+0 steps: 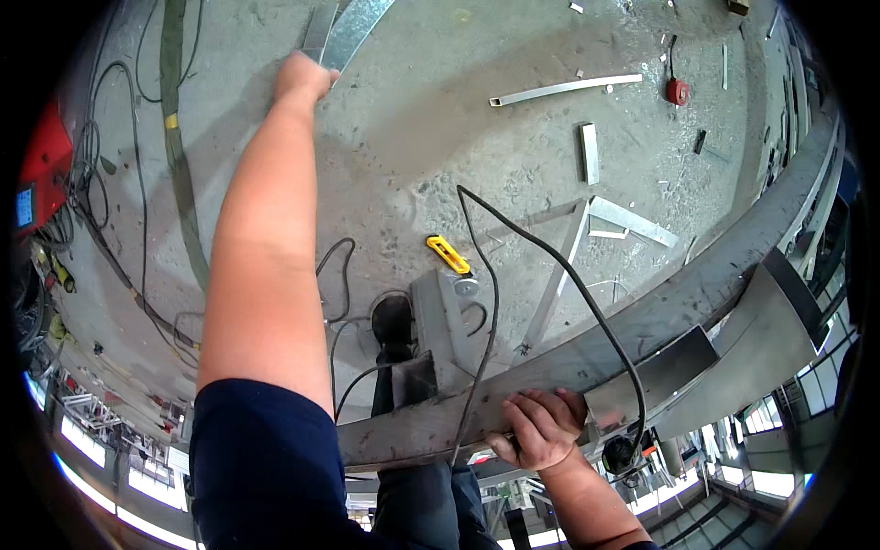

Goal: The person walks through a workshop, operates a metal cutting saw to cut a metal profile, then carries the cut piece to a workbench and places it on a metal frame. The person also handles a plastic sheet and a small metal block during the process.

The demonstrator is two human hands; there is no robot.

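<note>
Rough grey concrete workshop floor point(440, 137) lies below, littered with offcuts: a thin angle strip point(564, 88), a short flat bar point(589, 153), a yellow utility knife point(448, 254) and a red tape reel point(676, 91) far right. Left hand point(301, 78) is closed around the far end of a curved galvanised steel strip point(353, 32), while right hand point(541, 427) clamps fingers over the near long grey steel beam point(697, 298); judged mid-handling, nothing yet fixed. Black cables point(550, 266) cross the beam and could snag.
</note>
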